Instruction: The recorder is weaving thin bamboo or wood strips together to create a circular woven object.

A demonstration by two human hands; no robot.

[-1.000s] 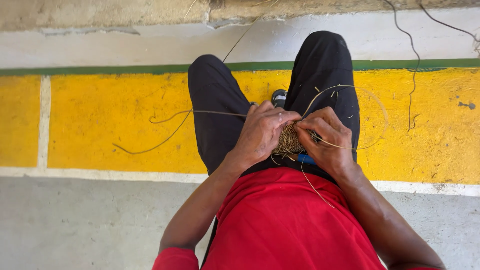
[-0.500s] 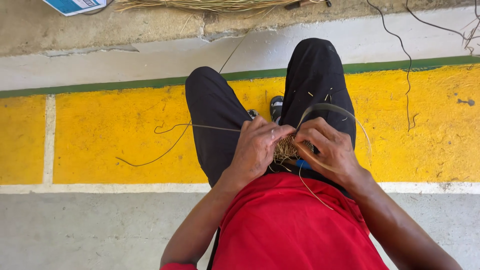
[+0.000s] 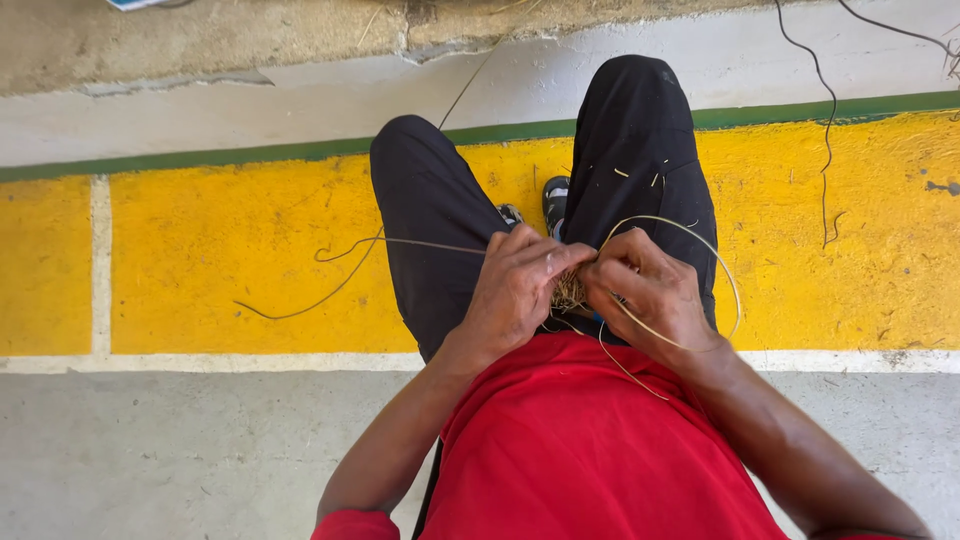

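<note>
A loose strand (image 3: 300,290) trailed left over the yellow floor. The left hand (image 3: 515,290) pinched the small woven fibre bundle (image 3: 570,290) over the lap; the right hand (image 3: 650,295) gripped a looping strand (image 3: 725,280). Weaving seemed midway; tightening that loop likely called for steady tension.

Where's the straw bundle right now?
Head view, centre: the straw bundle sits pinched between the left hand and right hand, over the lap, just above the red shirt.
</note>
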